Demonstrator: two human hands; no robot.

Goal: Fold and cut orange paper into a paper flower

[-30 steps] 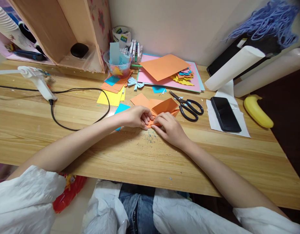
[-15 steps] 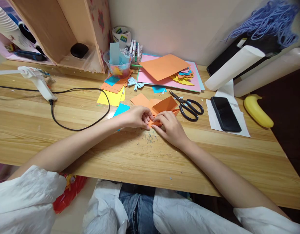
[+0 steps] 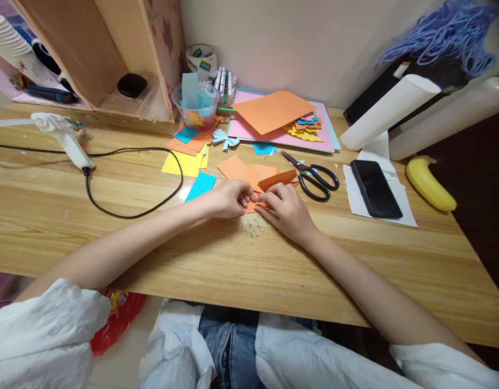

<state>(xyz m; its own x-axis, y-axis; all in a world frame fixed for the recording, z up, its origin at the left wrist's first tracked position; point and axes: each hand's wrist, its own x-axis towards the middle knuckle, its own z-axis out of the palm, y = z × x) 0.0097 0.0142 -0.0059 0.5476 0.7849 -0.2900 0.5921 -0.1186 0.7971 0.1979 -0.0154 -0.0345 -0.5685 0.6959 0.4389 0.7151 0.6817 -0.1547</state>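
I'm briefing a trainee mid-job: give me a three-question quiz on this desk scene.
1. True or false: both hands press on the orange paper.
2. What lies just right of the orange paper? A) glue gun B) scissors C) banana
3. Fill in: the phone rests on a white ____.

Key:
1. True; the left hand and right hand meet at its near edge.
2. B, the scissors; the glue gun lies far left, the banana far right.
3. Sheet.
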